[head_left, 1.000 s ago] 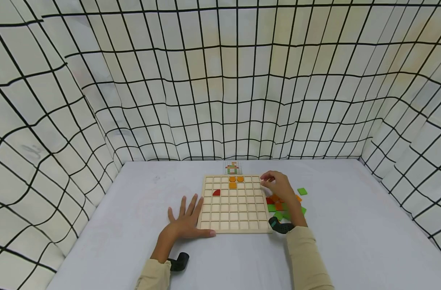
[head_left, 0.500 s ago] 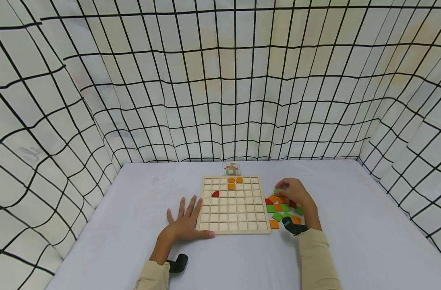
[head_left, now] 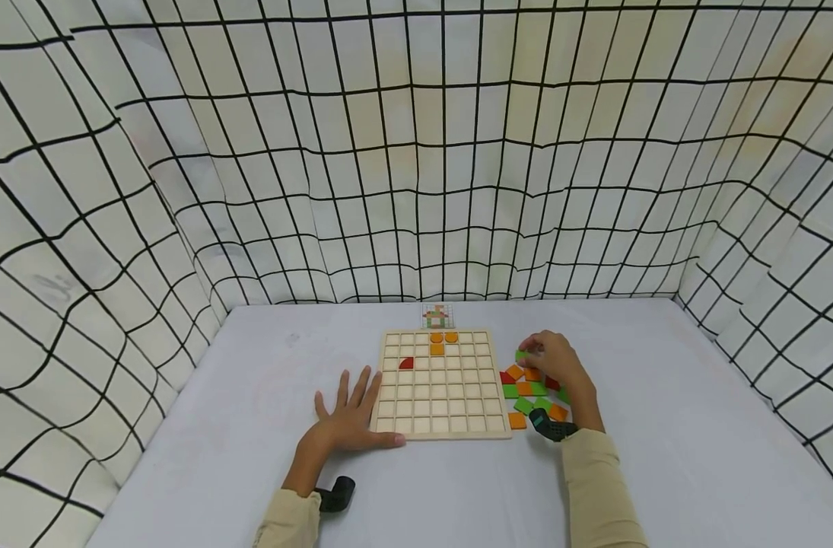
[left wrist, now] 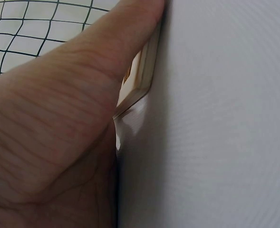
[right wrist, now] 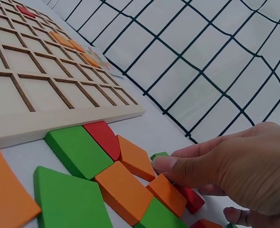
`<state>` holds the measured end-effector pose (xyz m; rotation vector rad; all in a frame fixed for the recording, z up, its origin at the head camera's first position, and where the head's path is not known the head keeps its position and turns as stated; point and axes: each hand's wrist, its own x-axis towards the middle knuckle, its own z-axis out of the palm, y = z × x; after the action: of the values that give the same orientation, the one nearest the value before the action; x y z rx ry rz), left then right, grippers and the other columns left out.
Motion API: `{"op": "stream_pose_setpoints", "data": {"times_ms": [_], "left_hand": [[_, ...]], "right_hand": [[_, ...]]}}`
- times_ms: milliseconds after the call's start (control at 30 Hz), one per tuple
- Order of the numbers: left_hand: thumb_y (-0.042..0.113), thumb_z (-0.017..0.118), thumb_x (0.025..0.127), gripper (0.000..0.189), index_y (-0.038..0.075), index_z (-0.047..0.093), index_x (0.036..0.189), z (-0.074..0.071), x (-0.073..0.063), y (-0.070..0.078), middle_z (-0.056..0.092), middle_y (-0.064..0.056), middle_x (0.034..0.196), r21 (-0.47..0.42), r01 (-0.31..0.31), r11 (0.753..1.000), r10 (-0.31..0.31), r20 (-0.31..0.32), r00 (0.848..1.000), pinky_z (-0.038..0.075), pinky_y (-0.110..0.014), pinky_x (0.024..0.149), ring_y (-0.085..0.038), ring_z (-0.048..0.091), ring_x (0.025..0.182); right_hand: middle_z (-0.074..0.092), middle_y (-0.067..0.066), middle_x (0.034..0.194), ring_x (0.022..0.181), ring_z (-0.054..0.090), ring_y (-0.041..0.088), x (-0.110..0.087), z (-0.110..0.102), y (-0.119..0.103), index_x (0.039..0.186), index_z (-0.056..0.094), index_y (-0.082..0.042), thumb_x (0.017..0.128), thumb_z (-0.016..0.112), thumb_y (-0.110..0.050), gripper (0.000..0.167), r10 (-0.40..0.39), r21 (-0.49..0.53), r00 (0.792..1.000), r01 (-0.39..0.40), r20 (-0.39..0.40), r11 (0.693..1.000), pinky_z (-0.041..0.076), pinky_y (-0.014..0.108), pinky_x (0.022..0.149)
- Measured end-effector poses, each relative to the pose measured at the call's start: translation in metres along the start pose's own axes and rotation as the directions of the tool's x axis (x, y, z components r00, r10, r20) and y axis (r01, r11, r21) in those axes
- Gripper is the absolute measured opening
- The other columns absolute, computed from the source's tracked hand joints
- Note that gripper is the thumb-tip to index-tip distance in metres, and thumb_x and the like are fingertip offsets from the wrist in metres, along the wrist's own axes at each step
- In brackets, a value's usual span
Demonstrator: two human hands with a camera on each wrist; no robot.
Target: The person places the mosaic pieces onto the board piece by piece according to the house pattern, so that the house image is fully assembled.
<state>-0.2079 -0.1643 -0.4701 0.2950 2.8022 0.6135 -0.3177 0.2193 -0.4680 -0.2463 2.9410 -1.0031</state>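
My left hand lies spread on the table left of the wooden grid board, its fingers straight. Its thumb runs along the board's front left corner, and the left wrist view shows it over the board's edge. At the board's right side, my right hand pinches a small green tile between thumb and fingertips. Most of that tile is hidden by the fingers. Under and in front of this hand are loose orange tiles, green tiles and red tiles.
Two round orange pieces, an orange square and a red quarter-round sit in the board's cells. Behind the board lies a printed pattern card. White walls with black netting enclose the table.
My right hand has come from the board's upper right edge back to the loose tiles on the right, where its fingers meet a green tile. The left hand has stayed in place.
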Motion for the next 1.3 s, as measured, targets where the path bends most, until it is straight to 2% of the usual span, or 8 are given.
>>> {"op": "stream_pose_setpoints", "data": {"times_ms": [100, 267, 367, 567, 800, 1033, 1300], "left_hand": [[0.086, 0.06, 0.066, 0.129, 0.014, 0.006, 0.158, 0.001, 0.0, -0.001, -0.006, -0.011, 0.166, 0.004, -0.001, 1.0, 0.001, 0.004, 1.0, -0.016, -0.074, 0.105, -0.041, -0.019, 0.149], [0.075, 0.068, 0.07, 0.123, 0.012, 0.009, 0.158, -0.005, -0.004, 0.004, -0.003, -0.013, 0.166, -0.005, 0.002, 1.0, -0.002, 0.007, 1.0, -0.013, -0.076, 0.105, -0.044, -0.015, 0.149], [0.072, 0.069, 0.072, 0.121, 0.012, 0.009, 0.158, -0.007, -0.005, 0.006, -0.003, -0.013, 0.166, 0.009, 0.011, 1.0, -0.011, 0.019, 1.0, -0.012, -0.076, 0.105, -0.044, -0.015, 0.149], [0.072, 0.069, 0.071, 0.122, 0.012, 0.009, 0.158, -0.006, -0.004, 0.005, -0.003, -0.013, 0.166, 0.008, 0.005, 1.0, -0.006, 0.012, 1.0, -0.011, -0.076, 0.105, -0.044, -0.015, 0.149], [0.086, 0.06, 0.066, 0.129, 0.016, 0.004, 0.159, 0.001, 0.001, -0.003, -0.008, -0.008, 0.166, 0.016, 0.011, 1.0, -0.011, 0.012, 1.0, -0.016, -0.074, 0.105, -0.039, -0.02, 0.149], [0.075, 0.069, 0.07, 0.124, 0.012, 0.01, 0.158, -0.005, -0.001, 0.002, -0.002, -0.013, 0.166, 0.009, 0.01, 1.0, -0.01, 0.005, 1.0, -0.012, -0.076, 0.105, -0.044, -0.014, 0.149], [0.071, 0.07, 0.072, 0.12, 0.012, 0.011, 0.158, -0.006, -0.004, 0.005, -0.001, -0.013, 0.166, 0.021, 0.005, 1.0, -0.005, -0.005, 1.0, -0.009, -0.077, 0.105, -0.045, -0.012, 0.149]], "right_hand": [[0.065, 0.015, 0.11, 0.105, 0.059, 0.032, 0.001, 0.0, -0.003, 0.105, 0.07, -0.005, 0.087, 0.074, -0.02, 0.024, 0.005, -0.033, 1.0, -0.004, 0.013, 0.999, 0.046, 0.054, 0.097], [0.063, 0.013, 0.103, 0.095, 0.055, 0.028, 0.002, 0.003, -0.006, 0.107, 0.069, -0.006, 0.089, 0.072, -0.023, 0.025, 0.001, -0.119, 1.0, 0.0, 0.008, 0.993, 0.046, 0.054, 0.09], [0.062, 0.012, 0.101, 0.093, 0.052, 0.027, 0.003, 0.005, -0.004, 0.109, 0.068, -0.005, 0.09, 0.07, -0.024, 0.026, -0.008, -0.136, 1.0, 0.008, 0.0, 0.991, 0.045, 0.054, 0.087], [0.061, 0.015, 0.104, 0.095, 0.055, 0.028, 0.003, 0.008, -0.002, 0.114, 0.062, 0.0, 0.093, 0.066, -0.017, 0.026, -0.043, -0.043, 0.999, 0.043, -0.015, 0.998, 0.048, 0.047, 0.09], [0.061, 0.02, 0.112, 0.102, 0.062, 0.032, 0.005, 0.01, -0.001, 0.115, 0.065, 0.002, 0.093, 0.068, -0.013, 0.027, -0.097, 0.055, 0.992, 0.101, -0.079, 0.993, 0.053, 0.045, 0.089], [0.06, 0.023, 0.116, 0.105, 0.063, 0.037, 0.002, 0.011, -0.005, 0.115, 0.067, 0.002, 0.092, 0.068, -0.01, 0.026, -0.116, 0.1, 0.988, 0.127, -0.105, 0.987, 0.054, 0.047, 0.088], [0.056, 0.024, 0.119, 0.107, 0.062, 0.037, 0.002, 0.014, -0.009, 0.117, 0.067, 0.002, 0.092, 0.067, -0.005, 0.026, -0.15, 0.137, 0.984, 0.163, -0.101, 0.977, 0.053, 0.048, 0.092]]}}
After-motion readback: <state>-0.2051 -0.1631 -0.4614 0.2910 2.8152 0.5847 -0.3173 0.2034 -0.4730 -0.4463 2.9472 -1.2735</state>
